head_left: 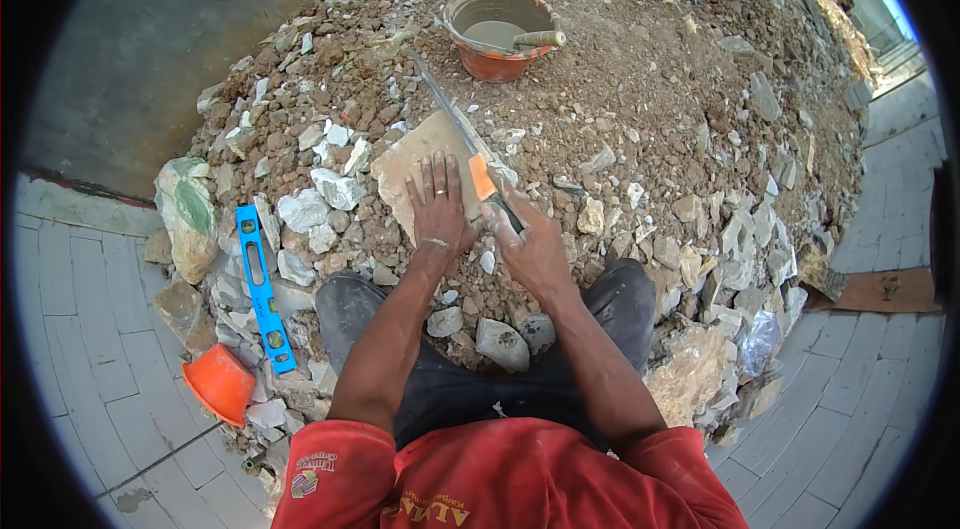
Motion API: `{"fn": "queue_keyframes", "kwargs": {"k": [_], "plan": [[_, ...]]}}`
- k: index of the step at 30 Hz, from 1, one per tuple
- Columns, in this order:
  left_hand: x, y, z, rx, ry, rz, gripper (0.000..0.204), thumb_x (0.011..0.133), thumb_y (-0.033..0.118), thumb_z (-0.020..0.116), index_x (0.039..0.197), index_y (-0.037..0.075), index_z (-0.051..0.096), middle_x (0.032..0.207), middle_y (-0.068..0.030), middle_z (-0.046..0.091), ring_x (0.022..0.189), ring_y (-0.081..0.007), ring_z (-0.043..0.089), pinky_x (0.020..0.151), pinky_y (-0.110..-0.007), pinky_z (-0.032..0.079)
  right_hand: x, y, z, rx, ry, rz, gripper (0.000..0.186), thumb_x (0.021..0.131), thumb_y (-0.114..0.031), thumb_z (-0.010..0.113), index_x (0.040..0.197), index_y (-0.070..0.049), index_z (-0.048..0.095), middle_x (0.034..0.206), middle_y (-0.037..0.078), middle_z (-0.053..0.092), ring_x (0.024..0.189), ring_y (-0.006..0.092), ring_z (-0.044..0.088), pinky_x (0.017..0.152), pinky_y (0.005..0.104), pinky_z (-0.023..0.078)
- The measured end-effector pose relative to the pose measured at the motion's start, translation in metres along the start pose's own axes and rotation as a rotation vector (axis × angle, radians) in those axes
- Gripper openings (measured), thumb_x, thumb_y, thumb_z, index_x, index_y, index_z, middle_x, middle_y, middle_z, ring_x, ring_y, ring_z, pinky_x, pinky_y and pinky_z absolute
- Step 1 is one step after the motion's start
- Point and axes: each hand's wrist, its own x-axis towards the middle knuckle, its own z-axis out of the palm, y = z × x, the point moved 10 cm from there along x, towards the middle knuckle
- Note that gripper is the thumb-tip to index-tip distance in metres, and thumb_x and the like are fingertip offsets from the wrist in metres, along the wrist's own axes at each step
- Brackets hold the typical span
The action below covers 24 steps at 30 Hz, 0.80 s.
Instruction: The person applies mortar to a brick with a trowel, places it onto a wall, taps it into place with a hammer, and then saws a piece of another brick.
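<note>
A flat beige stone slab [413, 145] lies on the rubble in front of my knees. My left hand [438, 204] presses flat on it with the fingers spread, a ring on one of them. My right hand [530, 244] is closed round the black and orange handle of a handsaw [447, 107]. Its long grey blade slants away to the upper left across the slab's right side, seen nearly edge-on, so I cannot make out its teeth. Whether the blade touches the slab's edge is hard to tell.
Beyond the slab, an orange bucket [492, 67] holds grey mortar and a wooden-handled tool [540, 38]. A blue spirit level [262, 289], an orange tub [219, 384] and a whitish sack [187, 219] sit at left. Broken stones surround my legs; grey paving [830, 399] borders the heap.
</note>
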Motion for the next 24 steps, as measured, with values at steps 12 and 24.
{"fn": "queue_keyframes", "kwargs": {"k": [12,24], "plan": [[0.061,-0.053,-0.001,-0.455,0.228,-0.317,0.067,0.101,0.038,0.045,0.159,0.009,0.031,0.16,-0.0191,0.035,0.15,-0.0374,0.026,0.124,-0.055,0.008,-0.054,0.018,0.004,-0.034,-0.012,0.052,0.04,0.092,-0.015,0.068,0.128,0.002,0.064,0.112,0.029,0.069,0.102,0.041,0.07,0.087,0.0438,0.055],[0.068,-0.04,-0.011,-0.224,0.213,-0.338,0.056,0.105,0.041,0.037,0.147,0.006,0.045,0.146,-0.0219,0.046,0.146,-0.0391,0.03,0.122,-0.057,0.015,-0.025,0.014,0.001,0.001,-0.004,0.157,0.047,0.089,-0.012,0.071,0.132,0.003,0.061,0.102,0.026,0.07,0.09,0.0371,0.071,0.076,0.0429,0.055]]}}
